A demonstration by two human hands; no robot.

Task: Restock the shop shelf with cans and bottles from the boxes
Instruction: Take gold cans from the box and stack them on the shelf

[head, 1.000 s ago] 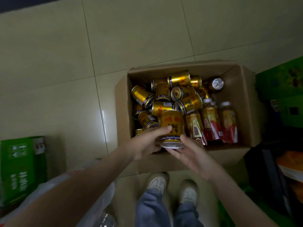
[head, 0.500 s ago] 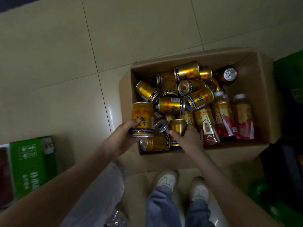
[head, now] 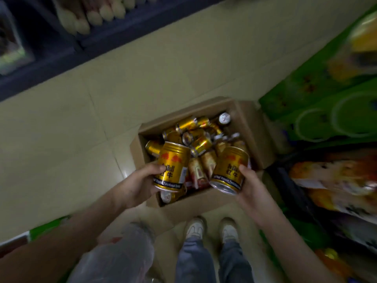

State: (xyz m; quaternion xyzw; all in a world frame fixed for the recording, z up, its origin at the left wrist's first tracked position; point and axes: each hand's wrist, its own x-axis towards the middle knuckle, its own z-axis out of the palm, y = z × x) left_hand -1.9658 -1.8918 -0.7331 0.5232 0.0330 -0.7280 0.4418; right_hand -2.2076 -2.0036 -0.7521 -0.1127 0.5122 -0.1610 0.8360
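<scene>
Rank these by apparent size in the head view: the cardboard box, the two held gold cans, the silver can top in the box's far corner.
1. Cardboard box
2. Alike, unranked: left gold can, in left hand, and right gold can, in right hand
3. Silver can top

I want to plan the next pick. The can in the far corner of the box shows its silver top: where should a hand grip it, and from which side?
Probably from straight above. The can seems to stand upright, silver top facing up, tucked into the box corner with lying cans crowding its left, so its sides are hardly reachable. Pinch the upper wall just under the rim.
</scene>
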